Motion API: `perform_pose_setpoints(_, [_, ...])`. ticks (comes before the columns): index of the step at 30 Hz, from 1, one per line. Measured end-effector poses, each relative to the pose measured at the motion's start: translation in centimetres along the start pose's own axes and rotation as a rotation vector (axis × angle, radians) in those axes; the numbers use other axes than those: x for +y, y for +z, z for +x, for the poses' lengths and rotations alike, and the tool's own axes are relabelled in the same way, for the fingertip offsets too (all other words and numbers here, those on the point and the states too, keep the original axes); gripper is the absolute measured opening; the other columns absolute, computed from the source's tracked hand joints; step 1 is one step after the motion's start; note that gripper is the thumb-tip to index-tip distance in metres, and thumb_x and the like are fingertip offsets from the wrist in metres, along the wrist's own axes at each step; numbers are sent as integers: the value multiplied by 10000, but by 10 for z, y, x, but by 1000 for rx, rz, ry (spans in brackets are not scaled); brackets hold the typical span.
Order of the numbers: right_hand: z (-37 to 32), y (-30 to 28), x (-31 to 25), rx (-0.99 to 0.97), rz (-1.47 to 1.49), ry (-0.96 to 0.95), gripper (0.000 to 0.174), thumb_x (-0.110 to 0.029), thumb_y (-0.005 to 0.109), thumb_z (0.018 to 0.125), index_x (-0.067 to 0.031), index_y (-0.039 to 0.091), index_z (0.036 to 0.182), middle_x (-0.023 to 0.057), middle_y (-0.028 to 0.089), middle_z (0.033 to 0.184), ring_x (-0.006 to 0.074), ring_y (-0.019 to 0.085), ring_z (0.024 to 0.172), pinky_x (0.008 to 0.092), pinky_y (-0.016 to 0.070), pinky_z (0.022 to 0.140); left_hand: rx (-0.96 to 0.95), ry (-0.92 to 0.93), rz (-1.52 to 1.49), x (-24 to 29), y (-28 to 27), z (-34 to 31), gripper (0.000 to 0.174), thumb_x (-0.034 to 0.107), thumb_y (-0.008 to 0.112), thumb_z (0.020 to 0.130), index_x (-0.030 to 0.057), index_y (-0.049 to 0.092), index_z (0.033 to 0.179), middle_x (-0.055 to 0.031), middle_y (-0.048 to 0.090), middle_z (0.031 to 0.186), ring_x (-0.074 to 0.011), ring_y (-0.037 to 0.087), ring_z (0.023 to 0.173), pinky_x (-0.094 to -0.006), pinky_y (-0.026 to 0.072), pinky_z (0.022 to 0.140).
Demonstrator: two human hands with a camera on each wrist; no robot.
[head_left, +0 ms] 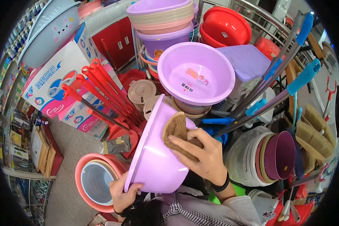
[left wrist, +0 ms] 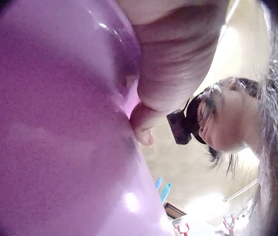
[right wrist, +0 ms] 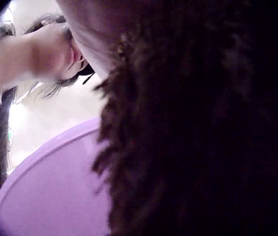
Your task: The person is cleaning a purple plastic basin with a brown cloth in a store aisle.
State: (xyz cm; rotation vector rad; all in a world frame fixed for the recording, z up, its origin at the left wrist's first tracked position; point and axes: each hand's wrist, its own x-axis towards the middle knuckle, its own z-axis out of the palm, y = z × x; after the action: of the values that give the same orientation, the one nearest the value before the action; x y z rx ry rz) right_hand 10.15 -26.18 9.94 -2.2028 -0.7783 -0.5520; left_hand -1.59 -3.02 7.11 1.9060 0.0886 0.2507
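Observation:
A light purple plastic basin is tilted on its side in front of the person's body, its outer wall turned to the right. At its lower rim my left hand grips the edge, thumb on the outside; the left wrist view shows the fingers close against the purple wall. My right hand holds a folded brown fuzzy cloth against the basin's outer side. Dark, shaggy pile of that cloth fills much of the right wrist view, with the basin behind it.
Another purple basin sits on a stack just beyond. Red-handled poles stand at the left, beside mop boxes. Nested buckets and brushes crowd the right. A pink bucket stands on the floor at lower left.

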Motion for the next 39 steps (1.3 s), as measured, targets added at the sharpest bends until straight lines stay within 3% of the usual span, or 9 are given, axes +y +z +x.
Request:
perform_pose_setpoints(4, [-2, 17, -3, 24, -17, -232, 492, -215, 812, 634, -247, 753, 1121, 11, 516, 868, 162, 530, 643, 298, 473, 554, 153, 114, 113, -9, 8, 6, 340, 95, 780, 808, -66, 685, 1091, -84, 693, 699, -91, 619, 584, -245, 476, 550])
perform_pose_setpoints(8, [-17, 35, -19, -166, -1, -394, 537, -253, 801, 623, -313, 729, 1152, -27, 523, 943, 135, 578, 719, 277, 490, 584, 278, 221, 157, -23, 16, 16, 338, 172, 757, 871, -61, 677, 1103, -85, 664, 683, -93, 586, 555, -249, 458, 532])
perform_pose_setpoints(13, [5, 37, 4, -41, 70, -149, 480, -166, 823, 640, -257, 759, 1108, 17, 507, 882, 199, 623, 741, 313, 546, 634, 336, 253, 153, -32, 21, 17, 393, 237, 751, 890, -61, 668, 1131, -108, 679, 744, -116, 603, 596, -256, 469, 563])
perform_pose_setpoints(16, [17, 34, 8, 82, 3, -28, 479, -142, 819, 644, -214, 760, 1114, 39, 492, 875, 205, 581, 687, 321, 503, 575, 321, 266, 109, -33, 25, 16, 395, 252, 741, 901, -60, 669, 1133, -101, 672, 730, -106, 595, 610, -254, 466, 567])
perform_pose_setpoints(20, [4, 33, -2, 48, -44, -264, 517, -204, 820, 592, -258, 768, 1103, 21, 494, 882, 174, 571, 723, 306, 492, 606, 354, 242, 11, -30, 29, 22, 379, 292, 727, 914, -60, 676, 1045, -62, 642, 677, -89, 537, 569, -240, 415, 527])
perform_pose_setpoints(24, [-8, 27, 2, -113, 61, -249, 520, -224, 819, 572, -267, 774, 1088, 18, 508, 893, 171, 585, 748, 309, 516, 648, 383, 288, 70, -41, 36, 21, 404, 333, 707, 927, -59, 674, 1020, -39, 617, 643, -88, 525, 557, -245, 405, 517])
perform_pose_setpoints(28, [6, 27, 21, 148, 42, 93, 424, -127, 811, 671, -207, 761, 1085, 38, 489, 870, 208, 565, 679, 325, 506, 572, 409, 278, 79, -39, 39, 19, 416, 345, 712, 922, -57, 676, 1018, -38, 615, 646, -87, 525, 557, -251, 409, 519])
perform_pose_setpoints(34, [-20, 41, 2, 60, 89, -277, 523, -217, 833, 576, -279, 767, 1092, 4, 513, 891, 162, 557, 672, 300, 529, 615, 497, 225, -64, -56, 44, 19, 482, 427, 724, 894, -46, 679, 970, -44, 594, 615, -90, 521, 539, -246, 392, 510])
perform_pose_setpoints(39, [-9, 30, 20, 177, 138, 50, 438, -91, 806, 676, -197, 765, 1099, 41, 481, 887, 192, 559, 707, 298, 487, 612, 405, 287, 67, -63, 36, 12, 481, 433, 738, 877, -45, 684, 862, -69, 599, 602, -146, 565, 534, -260, 414, 536])
